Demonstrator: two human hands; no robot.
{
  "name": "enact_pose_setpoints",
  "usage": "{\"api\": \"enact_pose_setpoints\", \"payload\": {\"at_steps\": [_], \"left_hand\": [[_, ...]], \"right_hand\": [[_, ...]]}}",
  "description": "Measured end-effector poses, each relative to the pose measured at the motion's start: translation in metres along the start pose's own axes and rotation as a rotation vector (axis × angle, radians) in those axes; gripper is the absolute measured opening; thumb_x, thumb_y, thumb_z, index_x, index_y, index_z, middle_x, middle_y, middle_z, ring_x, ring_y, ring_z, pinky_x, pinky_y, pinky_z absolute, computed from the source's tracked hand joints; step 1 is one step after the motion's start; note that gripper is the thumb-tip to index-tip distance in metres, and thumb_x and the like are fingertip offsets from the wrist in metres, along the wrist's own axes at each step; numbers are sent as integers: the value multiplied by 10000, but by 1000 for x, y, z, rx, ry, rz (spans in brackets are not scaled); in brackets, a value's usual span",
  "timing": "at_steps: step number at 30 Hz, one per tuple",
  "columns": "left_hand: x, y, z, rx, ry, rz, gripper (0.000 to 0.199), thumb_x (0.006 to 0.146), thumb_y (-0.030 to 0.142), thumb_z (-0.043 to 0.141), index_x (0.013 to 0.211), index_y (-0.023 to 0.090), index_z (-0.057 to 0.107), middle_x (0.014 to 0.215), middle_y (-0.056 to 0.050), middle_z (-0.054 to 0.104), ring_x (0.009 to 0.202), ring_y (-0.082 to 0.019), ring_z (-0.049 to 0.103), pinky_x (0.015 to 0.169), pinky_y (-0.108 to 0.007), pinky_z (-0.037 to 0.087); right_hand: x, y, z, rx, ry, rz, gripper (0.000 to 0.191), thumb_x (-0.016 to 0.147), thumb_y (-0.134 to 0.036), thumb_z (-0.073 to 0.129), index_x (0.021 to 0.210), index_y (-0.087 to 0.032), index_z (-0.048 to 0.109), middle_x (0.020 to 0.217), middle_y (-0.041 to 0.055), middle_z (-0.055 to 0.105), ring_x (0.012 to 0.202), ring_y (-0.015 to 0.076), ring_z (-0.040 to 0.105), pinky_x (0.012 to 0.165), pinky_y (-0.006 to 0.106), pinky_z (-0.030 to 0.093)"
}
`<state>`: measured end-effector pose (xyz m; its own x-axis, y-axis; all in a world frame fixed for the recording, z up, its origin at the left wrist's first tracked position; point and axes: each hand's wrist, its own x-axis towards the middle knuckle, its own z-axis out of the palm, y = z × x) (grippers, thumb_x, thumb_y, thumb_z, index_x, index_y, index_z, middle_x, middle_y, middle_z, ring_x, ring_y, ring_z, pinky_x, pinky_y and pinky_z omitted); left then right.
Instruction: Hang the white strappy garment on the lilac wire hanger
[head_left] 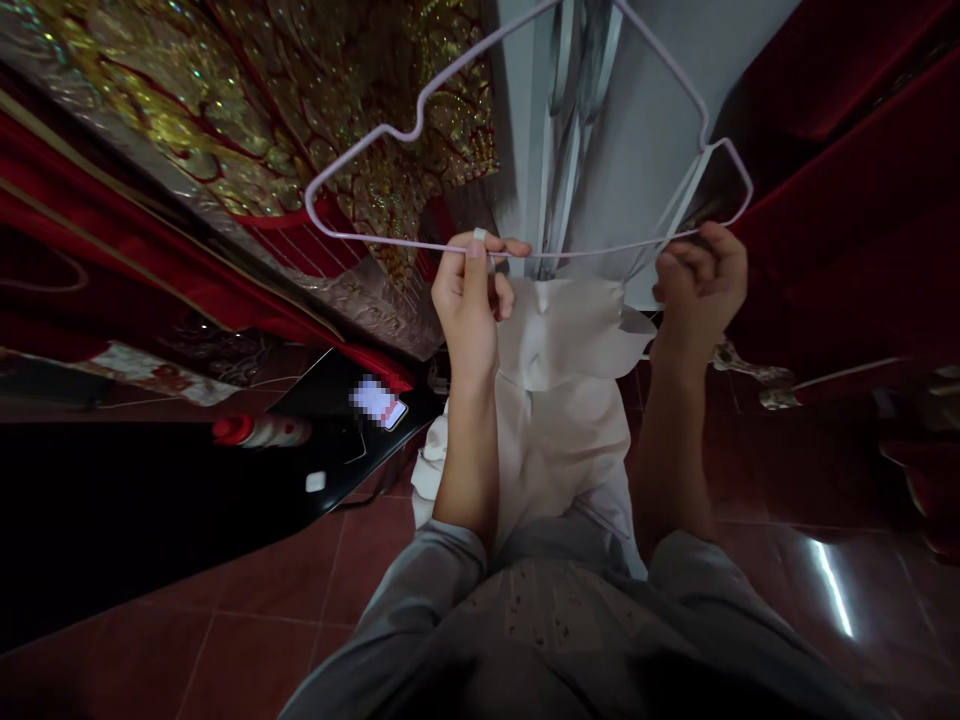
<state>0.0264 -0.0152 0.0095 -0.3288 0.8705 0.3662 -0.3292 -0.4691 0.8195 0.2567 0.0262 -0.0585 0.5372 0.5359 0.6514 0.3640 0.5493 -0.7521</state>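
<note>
A lilac clothes hanger (360, 240) is held up in front of me, its top cut off by the frame's upper edge. My left hand (471, 290) is closed around the bottom bar left of its middle, with the thumb over the bar and a white band on one finger. Near the bar's right end, my right hand (701, 285) is closed with its fingers curled at the bar. A thin white strap (684, 195) runs over the hanger's right shoulder beside those fingers. Below both hands hangs a white garment (562, 335), partly hidden by my left forearm.
Gold-sequined red costumes (360, 110) hang on the left, dark red cloth (847, 220) on the right. A black table (150, 500) at left bears a phone (394, 412), a red-capped bottle (262, 430) and a small white case (316, 482). Red tiles (262, 620) cover the floor.
</note>
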Motion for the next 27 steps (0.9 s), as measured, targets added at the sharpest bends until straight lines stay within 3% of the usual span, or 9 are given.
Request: {"api": "enact_pose_setpoints", "payload": {"at_steps": [5, 12, 15, 17, 18, 20, 22, 24, 27], "left_hand": [[-2, -2, 1, 11, 28, -27, 458, 977, 736, 711, 955, 279, 683, 974, -74, 725, 648, -191, 566, 615, -359, 436], [2, -4, 1, -64, -11, 41, 475, 973, 735, 732, 928, 267, 670, 875, -24, 711, 457, -98, 317, 440, -301, 251], [7, -7, -4, -48, 2, 43, 447, 995, 708, 723, 925, 269, 678, 882, -27, 715, 462, -100, 319, 444, -293, 239], [8, -8, -5, -57, -6, 31, 451, 990, 704, 732, 922, 262, 676, 878, -31, 715, 458, -95, 297, 448, -293, 214], [8, -7, -6, -57, -13, 19, 466, 980, 714, 739, 916, 257, 671, 874, -32, 714, 457, -92, 285, 451, -294, 202], [7, -5, -5, -41, -24, -19, 496, 948, 738, 759, 906, 252, 664, 877, -37, 716, 463, -93, 279, 457, -295, 198], [5, -2, -5, -19, -28, -56, 514, 917, 758, 775, 900, 256, 665, 888, -43, 724, 476, -101, 288, 465, -297, 213], [5, -2, -5, -10, -21, -75, 525, 901, 777, 776, 899, 263, 670, 900, -46, 741, 486, -109, 294, 471, -301, 225], [6, -5, -5, -38, -29, -55, 536, 896, 806, 765, 918, 276, 684, 911, -36, 777, 492, -108, 285, 475, -308, 217]], "right_hand": [[11, 9, 5, 59, -29, 119, 681, 733, -797, 858, 1101, -338, 516, 813, -37, 690, 528, 113, 363, 497, 329, 416], [-1, -67, -2, 93, -181, 166, 484, 940, -618, 765, 687, -234, 613, 640, -31, 621, 513, 92, 421, 506, 279, 330], [14, -89, -2, 199, -239, 94, 148, 960, -395, 755, 903, -262, 786, 768, -20, 741, 500, 85, 442, 477, 272, 323], [33, -90, 2, 251, -271, -5, 306, 958, -210, 696, 1215, -318, 823, 1064, 2, 843, 524, 78, 535, 466, 267, 380], [44, -87, 5, 259, -272, -82, 436, 957, -131, 660, 1320, -325, 801, 1222, 15, 843, 615, 88, 652, 520, 262, 476], [65, -74, 10, 253, -209, -250, 502, 963, -49, 647, 1397, -266, 774, 1420, 50, 787, 1039, 170, 819, 865, 313, 658], [81, -55, 9, 224, -55, -378, 410, 987, -123, 717, 1391, -175, 767, 1429, 99, 769, 1441, 280, 694, 1238, 478, 550], [87, -33, 0, 204, 116, -408, 392, 1014, -287, 749, 1387, -165, 756, 1432, 111, 732, 1551, 335, 598, 1330, 583, 429], [77, -7, -22, 259, 209, -330, 403, 1069, -502, 639, 1439, -352, 696, 1568, 0, 587, 1586, 299, 561, 1317, 542, 424]]}}
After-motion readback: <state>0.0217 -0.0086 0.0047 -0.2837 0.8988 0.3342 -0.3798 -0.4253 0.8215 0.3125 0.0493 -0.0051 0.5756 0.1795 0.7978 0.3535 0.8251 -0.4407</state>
